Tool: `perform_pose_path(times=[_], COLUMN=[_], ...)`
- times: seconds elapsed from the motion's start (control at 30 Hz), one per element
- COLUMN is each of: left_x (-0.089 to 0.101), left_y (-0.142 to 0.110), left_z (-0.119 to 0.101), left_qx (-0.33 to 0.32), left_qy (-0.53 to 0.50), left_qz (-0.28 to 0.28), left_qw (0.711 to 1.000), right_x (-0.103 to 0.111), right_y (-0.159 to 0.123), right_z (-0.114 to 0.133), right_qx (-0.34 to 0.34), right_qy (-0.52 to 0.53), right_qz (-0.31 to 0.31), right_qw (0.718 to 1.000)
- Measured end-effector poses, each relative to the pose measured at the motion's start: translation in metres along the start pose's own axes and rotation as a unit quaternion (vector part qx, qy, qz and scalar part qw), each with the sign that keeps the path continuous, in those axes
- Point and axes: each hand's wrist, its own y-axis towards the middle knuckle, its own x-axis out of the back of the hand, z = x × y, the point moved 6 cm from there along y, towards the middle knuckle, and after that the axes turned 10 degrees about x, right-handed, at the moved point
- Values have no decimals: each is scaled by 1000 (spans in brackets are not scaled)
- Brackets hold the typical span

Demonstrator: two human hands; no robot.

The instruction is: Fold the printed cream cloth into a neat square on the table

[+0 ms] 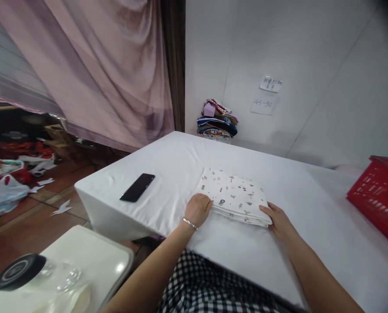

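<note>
A folded white cloth (pixel 234 191) printed with small plants and figures lies flat on the white-covered table (pixel 311 208), its stacked layers showing along the near edge. At the cloth's near left corner is my left hand (pixel 197 208), a silver bangle on the wrist, its fingers curled in and closed on the edge. My right hand (pixel 280 221) grips the near right corner, thumb on top and the other fingers partly hidden behind the edge.
A black phone (pixel 137 188) lies left on the table. A red basket (pixel 378 195) stands at the right edge. Folded clothes (pixel 217 121) are piled by the wall. At lower left, a white stool (pixel 105 256) holds a black-lidded clear container (pixel 21 270).
</note>
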Motion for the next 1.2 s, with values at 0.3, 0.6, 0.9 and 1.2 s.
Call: perform_pose_path(times=[0.3,0.6,0.9,1.2], left_x=[3,-19,-21,-45], left_y=[6,23,19,4], left_z=[53,57,52,1], left_qx=[222,335,365,312], left_qy=[-42,-22,-23,-71], left_qz=[2,190,215,245], left_qw=[974,922,906,915], right_x=[26,22,32,70], right_y=[5,1,25,102], right_z=[4,6,21,59], right_qx=[-45,-86,-91,21], right_qy=[-28,-30,-104,-354], right_qz=[-5,55,-49,-47], right_qw=[999,994,989,934])
